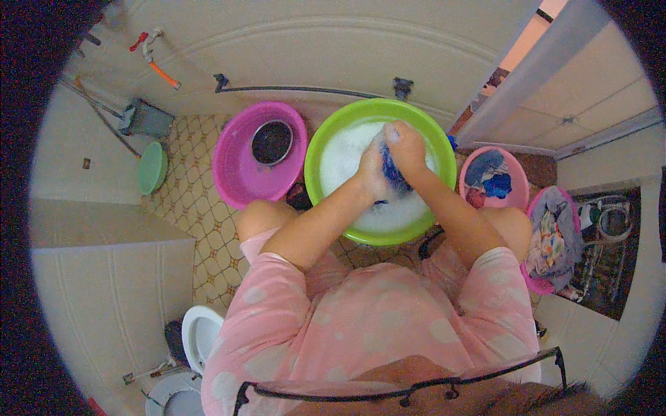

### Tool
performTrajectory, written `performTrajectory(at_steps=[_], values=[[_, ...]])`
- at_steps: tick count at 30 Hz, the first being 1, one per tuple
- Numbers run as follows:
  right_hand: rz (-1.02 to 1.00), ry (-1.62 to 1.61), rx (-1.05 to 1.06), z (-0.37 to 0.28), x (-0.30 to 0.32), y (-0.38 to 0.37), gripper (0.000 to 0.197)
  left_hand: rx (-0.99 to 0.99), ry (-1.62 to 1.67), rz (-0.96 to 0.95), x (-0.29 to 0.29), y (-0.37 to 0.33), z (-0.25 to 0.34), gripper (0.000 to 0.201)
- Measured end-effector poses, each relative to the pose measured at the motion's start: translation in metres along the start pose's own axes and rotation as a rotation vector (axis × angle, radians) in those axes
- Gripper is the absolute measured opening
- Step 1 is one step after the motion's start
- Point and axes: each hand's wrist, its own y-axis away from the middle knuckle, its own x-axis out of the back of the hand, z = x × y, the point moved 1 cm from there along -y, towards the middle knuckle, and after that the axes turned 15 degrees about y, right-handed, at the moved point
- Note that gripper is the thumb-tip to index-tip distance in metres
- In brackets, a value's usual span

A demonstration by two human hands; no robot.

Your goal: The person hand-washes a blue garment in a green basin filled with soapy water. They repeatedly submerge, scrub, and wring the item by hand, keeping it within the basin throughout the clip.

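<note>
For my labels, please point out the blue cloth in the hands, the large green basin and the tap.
Blue cloth (394,172): head view, visible middle.
Large green basin (388,239): head view, near rim.
Tap (148,50): head view, metal body.

Between our left hand (374,166) and right hand (406,148) we squeeze a blue cloth (393,172); beneath our grip, suds (341,158) whiten a green basin (311,173); leftward stands a magenta basin (238,172), rightward a pink tub (515,168).

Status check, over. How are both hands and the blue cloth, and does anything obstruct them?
Left hand and right hand gripping blue cloth together. White suds around it in green tub. No obstruction seen; suds may hide some cloth.
</note>
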Motion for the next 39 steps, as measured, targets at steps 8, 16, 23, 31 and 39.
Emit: performTrajectory(at_steps=[8, 16, 23, 31, 39], values=[[-0.008, -0.072, 0.289, -0.027, 0.0, 0.03, 0.017, 0.162, -0.015, -0.47, 0.032, -0.014, 0.037, 0.032], [0.058, -0.013, 0.083, 0.006, -0.01, 0.002, 0.018, -0.137, -0.238, -0.141, 0.008, -0.009, 0.021, 0.022], [0.018, -0.001, 0.104, -0.003, 0.003, 0.008, 0.013, -0.18, -0.318, 0.001, -0.001, -0.005, 0.001, 0.022], [0.017, -0.155, 0.23, -0.031, 0.019, 0.03, 0.015, -0.163, -0.337, 0.051, 0.01, -0.006, 0.041, 0.02], [-0.214, -0.254, -0.233, 0.058, -0.035, -0.016, 0.024, -0.282, -0.316, 0.211, -0.001, -0.009, 0.017, 0.027]])
